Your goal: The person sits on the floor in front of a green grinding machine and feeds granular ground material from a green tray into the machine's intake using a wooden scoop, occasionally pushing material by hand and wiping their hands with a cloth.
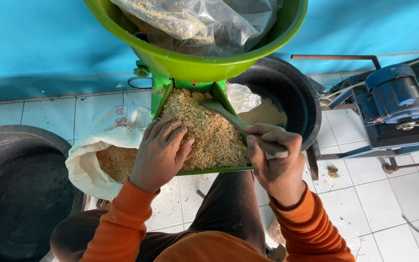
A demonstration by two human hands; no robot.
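My left hand lies flat, fingers spread, on a heap of tan husk-like grain in a green metal chute tray. My right hand grips the handle of a wooden paddle, whose blade rests in the grain near the top of the tray. Above the tray sits a big green basin that holds a clear plastic bag with some grain in it.
A white sack of the same grain stands open at the left. One black tub sits at the far left, another black tub behind the tray holds grain. A blue motor machine stands at the right on white floor tiles.
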